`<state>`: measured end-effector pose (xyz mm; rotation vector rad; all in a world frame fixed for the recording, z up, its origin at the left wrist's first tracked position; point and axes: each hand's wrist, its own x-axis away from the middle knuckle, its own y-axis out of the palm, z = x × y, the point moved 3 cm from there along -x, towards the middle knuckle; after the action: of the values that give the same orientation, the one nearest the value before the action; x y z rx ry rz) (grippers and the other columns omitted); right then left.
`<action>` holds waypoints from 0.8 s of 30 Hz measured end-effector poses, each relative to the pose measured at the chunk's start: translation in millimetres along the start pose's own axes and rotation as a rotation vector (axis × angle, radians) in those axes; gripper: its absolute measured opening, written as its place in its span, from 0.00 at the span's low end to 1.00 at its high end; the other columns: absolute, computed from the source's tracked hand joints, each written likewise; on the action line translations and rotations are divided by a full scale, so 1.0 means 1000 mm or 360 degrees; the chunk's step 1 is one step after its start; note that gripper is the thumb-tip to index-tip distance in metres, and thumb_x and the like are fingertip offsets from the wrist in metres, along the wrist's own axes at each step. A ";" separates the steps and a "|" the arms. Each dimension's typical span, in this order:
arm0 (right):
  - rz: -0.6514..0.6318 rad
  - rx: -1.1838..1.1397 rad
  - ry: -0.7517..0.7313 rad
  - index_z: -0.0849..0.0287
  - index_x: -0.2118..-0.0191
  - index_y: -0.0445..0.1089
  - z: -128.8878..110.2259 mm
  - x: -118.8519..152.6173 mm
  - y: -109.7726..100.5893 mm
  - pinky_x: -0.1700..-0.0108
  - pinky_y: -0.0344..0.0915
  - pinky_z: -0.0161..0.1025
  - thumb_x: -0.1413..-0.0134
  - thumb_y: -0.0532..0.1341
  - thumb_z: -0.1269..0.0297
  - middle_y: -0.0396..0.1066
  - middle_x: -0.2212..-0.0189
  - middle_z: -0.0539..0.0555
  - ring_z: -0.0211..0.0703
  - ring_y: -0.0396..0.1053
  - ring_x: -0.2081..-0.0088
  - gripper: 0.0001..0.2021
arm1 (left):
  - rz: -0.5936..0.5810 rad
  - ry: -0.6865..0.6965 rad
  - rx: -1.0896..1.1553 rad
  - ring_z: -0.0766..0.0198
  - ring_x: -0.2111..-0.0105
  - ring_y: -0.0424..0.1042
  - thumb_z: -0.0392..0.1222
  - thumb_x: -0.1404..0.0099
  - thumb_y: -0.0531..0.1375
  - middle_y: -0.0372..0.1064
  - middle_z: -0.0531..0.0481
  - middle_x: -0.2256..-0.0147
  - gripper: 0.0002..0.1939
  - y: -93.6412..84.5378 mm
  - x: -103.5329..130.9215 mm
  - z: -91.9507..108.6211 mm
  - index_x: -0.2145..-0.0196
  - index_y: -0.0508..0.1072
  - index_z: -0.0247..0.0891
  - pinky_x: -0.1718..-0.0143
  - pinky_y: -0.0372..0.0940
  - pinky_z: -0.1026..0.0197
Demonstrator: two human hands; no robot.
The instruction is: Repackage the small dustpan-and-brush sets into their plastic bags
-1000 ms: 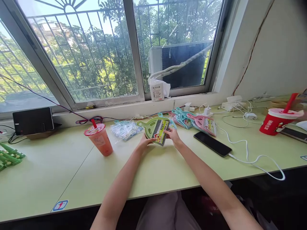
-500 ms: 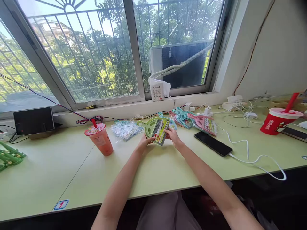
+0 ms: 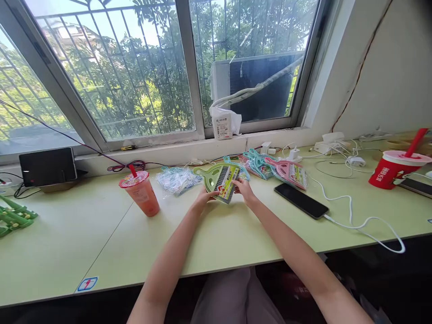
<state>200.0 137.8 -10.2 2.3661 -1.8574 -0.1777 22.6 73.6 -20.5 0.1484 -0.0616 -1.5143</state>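
Note:
Between my two hands is a small green dustpan-and-brush set [image 3: 211, 177] with a yellow printed label, tilted above the table and its looped handle pointing left. My left hand [image 3: 204, 199] grips its lower left edge, thumb on the front. At its right edge my right hand [image 3: 243, 189] closes round it, with the fingers partly behind. Just beyond lie similar sets: several blue ones [image 3: 258, 164] and a pink one [image 3: 290, 171] on the right. A heap of clear printed plastic bags [image 3: 177, 180] lies behind my left hand.
On the pale green table [image 3: 135, 252], a cup of orange-red drink [image 3: 143, 195] stands left and a red cup [image 3: 393, 171] far right. A phone [image 3: 301, 200] with a white charging cable [image 3: 367, 220] lies right. A tablet [image 3: 48, 167] leans at the back left, under the window.
The view has shifted very slightly. Both hands keep the green set in nearly the same place and tilt.

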 end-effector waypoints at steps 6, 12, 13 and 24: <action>-0.0013 0.0016 0.0037 0.60 0.65 0.69 -0.002 0.003 0.000 0.78 0.64 0.29 0.46 0.60 0.65 0.73 0.72 0.51 0.33 0.66 0.78 0.04 | 0.0005 0.0010 0.0007 0.56 0.63 0.76 0.40 0.54 0.72 0.75 0.41 0.57 0.31 -0.002 -0.001 -0.001 0.52 0.69 0.36 0.64 0.69 0.56; -0.0129 0.0010 -0.0014 0.59 0.64 0.69 0.000 0.003 0.002 0.77 0.65 0.30 0.48 0.63 0.60 0.73 0.70 0.52 0.33 0.67 0.77 0.09 | 0.0073 -0.0006 0.0033 0.56 0.64 0.76 0.38 0.56 0.72 0.76 0.42 0.58 0.33 -0.004 0.000 0.001 0.52 0.69 0.37 0.65 0.70 0.58; -0.0118 0.0014 -0.0033 0.59 0.64 0.69 0.000 0.002 0.002 0.77 0.65 0.30 0.50 0.64 0.60 0.73 0.71 0.51 0.33 0.67 0.77 0.10 | 0.0074 -0.0013 0.0034 0.56 0.64 0.76 0.38 0.56 0.72 0.76 0.42 0.58 0.33 -0.004 0.000 0.001 0.52 0.69 0.37 0.65 0.70 0.58; -0.0004 0.0002 -0.0151 0.61 0.66 0.70 0.002 0.001 0.001 0.83 0.55 0.30 0.64 0.67 0.56 0.71 0.76 0.51 0.32 0.61 0.81 0.18 | 0.0001 0.0002 -0.0109 0.57 0.64 0.76 0.44 0.55 0.73 0.75 0.41 0.56 0.33 -0.004 -0.002 -0.003 0.51 0.69 0.38 0.67 0.67 0.60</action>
<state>198.7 136.8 -11.9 2.4009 -1.8955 -0.2940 18.8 75.6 -23.4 0.0946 -0.0088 -1.5134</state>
